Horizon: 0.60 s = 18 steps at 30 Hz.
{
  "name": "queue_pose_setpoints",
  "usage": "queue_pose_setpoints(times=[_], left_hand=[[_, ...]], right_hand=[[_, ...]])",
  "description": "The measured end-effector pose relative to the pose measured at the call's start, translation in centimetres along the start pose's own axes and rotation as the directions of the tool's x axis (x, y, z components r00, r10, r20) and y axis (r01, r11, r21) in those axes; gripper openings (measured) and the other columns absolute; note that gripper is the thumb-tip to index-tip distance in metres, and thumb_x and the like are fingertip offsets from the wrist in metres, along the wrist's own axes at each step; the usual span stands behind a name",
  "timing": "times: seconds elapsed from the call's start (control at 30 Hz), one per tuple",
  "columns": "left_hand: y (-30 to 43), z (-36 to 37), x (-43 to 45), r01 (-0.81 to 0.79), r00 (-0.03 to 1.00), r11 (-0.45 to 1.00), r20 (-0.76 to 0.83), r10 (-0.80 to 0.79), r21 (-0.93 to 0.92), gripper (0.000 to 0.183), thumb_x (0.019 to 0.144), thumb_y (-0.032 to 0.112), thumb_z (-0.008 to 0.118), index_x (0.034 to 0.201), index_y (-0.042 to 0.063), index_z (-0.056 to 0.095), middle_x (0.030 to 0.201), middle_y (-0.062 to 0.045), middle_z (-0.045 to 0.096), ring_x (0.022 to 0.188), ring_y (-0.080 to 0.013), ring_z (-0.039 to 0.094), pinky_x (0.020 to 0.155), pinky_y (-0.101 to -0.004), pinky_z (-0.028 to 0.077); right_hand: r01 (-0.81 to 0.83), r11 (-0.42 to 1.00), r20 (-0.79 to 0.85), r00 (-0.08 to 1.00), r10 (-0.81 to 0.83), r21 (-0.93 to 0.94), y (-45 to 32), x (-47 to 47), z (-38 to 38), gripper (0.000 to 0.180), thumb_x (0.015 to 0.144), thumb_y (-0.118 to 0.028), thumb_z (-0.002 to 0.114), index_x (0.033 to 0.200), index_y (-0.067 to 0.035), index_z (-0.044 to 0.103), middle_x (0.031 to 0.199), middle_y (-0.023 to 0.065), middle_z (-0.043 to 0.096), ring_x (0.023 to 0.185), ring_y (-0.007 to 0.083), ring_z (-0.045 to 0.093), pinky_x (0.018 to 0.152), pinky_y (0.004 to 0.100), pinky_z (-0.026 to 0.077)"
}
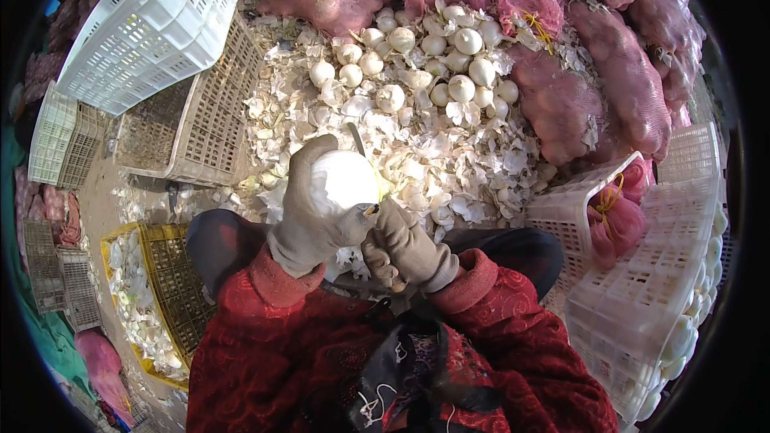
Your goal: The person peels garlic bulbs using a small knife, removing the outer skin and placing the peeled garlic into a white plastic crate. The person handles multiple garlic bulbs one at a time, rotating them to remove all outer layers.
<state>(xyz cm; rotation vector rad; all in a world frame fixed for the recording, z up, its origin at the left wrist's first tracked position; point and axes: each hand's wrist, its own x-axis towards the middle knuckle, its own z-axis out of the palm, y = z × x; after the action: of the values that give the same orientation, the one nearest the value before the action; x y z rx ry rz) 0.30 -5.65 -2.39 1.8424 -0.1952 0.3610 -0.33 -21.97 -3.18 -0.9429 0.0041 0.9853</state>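
A large white onion (344, 181) is gripped in my gloved left hand (322, 210), its fingers wrapped around the left side and the thumb beneath. My gloved right hand (403, 246) is closed at the onion's lower right, close to the left thumb. A thin dark blade (356, 138) shows at the onion's upper right edge; its handle is hidden, and whether it is one piece with what my right fist holds cannot be told. Beyond my hands, whole white onions (461, 88) lie on loose onion skins (457, 159).
Pink mesh sacks of onions (559, 96) line the back and right. White plastic crates (625, 288) stand at right, one with peeled onions behind it. At left are a dirty crate (210, 114) under a white crate (162, 30), and a yellow crate (174, 288) beside onion skins.
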Motion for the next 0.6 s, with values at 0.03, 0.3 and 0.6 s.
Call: queue_pose_setpoints(times=[0.03, 0.3, 0.6], left_hand=[[-0.1, 0.0, -0.1, -0.017, 1.000, 0.999, 0.012, 0.017, 0.043, 0.072, 0.064, 0.015, 0.069, 0.125, -0.003, 0.035, 0.105, -0.013, 0.053, 0.093, -0.0187, 0.057, 0.079, -0.0297, 0.050], [-0.9, 0.4, 0.0, 0.182, 0.983, 0.958, 0.063, -0.172, -0.221, 0.068, 0.067, 0.019, 0.069, 0.124, -0.002, 0.038, 0.103, -0.011, 0.054, 0.093, -0.0171, 0.056, 0.079, -0.0291, 0.050], [-1.5, -0.8, 0.2, 0.504, 0.860, 0.631, 0.273, -0.431, -0.590, 0.075, 0.071, 0.052, 0.066, 0.121, 0.001, 0.044, 0.092, -0.009, 0.057, 0.076, -0.0163, 0.058, 0.054, -0.0278, 0.048]], right_hand=[[0.101, 0.984, 0.001, 0.995, -0.102, -0.146, -0.2, -0.1, 0.0, 0.044, 0.096, -0.054, 0.032, 0.097, -0.012, 0.047, 0.053, 0.0000, 0.038, 0.038, 0.0077, 0.035, 0.033, 0.0218, 0.027], [-0.196, 0.894, 0.218, 0.969, 0.114, 0.402, 0.5, -0.5, -1.4, 0.027, 0.103, -0.030, 0.022, 0.107, -0.019, 0.046, 0.053, -0.0046, 0.033, 0.034, 0.0045, 0.029, 0.029, 0.0187, 0.023], [-0.262, 0.814, 0.327, 0.940, 0.093, 0.519, 1.0, -0.6, -2.5, 0.022, 0.101, -0.026, 0.029, 0.111, -0.020, 0.049, 0.053, -0.0049, 0.035, 0.035, 0.0042, 0.030, 0.030, 0.0185, 0.023]])
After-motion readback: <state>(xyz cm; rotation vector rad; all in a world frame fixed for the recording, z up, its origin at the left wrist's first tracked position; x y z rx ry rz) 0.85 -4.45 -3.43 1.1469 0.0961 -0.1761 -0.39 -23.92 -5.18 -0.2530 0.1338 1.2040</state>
